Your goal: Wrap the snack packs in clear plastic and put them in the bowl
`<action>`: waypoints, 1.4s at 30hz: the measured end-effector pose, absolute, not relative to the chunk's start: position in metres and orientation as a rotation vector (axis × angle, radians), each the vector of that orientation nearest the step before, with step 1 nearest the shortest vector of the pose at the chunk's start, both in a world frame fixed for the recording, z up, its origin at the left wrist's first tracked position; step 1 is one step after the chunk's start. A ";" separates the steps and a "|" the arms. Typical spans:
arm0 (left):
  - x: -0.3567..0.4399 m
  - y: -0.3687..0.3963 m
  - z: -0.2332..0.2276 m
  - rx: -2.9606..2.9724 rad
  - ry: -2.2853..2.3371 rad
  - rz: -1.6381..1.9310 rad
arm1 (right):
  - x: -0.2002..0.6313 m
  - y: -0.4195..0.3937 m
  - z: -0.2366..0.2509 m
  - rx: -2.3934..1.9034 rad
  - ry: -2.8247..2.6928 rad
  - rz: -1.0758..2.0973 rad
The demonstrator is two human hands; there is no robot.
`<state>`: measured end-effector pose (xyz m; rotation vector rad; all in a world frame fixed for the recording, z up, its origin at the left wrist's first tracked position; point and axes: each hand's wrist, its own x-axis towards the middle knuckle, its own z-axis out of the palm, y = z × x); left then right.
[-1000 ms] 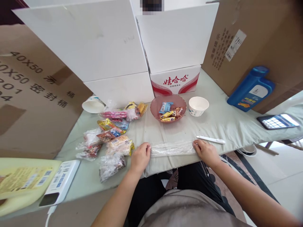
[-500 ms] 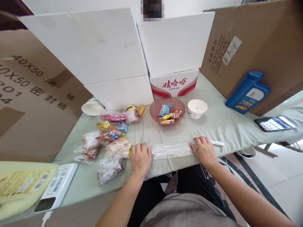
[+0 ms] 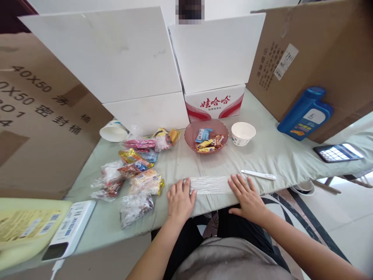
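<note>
arms: bare, no sleeves seen | top: grey-beige | trousers: black | hands: no gloves

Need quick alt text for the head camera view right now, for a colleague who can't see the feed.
Both hands lie flat on a strip of clear plastic wrap at the table's near edge, left hand at its left end, right hand at its right. A white pen lies just beyond; wrapped snacks, a pink candy bowl and a white cup sit farther back.

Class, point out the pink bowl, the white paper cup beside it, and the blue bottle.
pink bowl (image 3: 192, 134), head view, left rim.
white paper cup (image 3: 243, 139), head view, outer wall.
blue bottle (image 3: 303, 114), head view, body.
</note>
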<state>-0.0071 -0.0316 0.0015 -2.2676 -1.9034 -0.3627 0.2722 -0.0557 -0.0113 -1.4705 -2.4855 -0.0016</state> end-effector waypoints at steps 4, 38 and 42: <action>0.003 -0.024 0.003 -2.321 -1.877 -0.479 | 0.293 -0.077 -0.015 -1.381 -2.409 -0.073; 0.018 -0.072 -0.004 -2.974 -1.774 -1.359 | 0.154 0.049 0.006 -1.466 -2.186 0.744; 0.016 -0.071 0.006 -2.879 -1.797 -1.244 | 0.152 0.038 0.001 -1.501 -2.221 0.589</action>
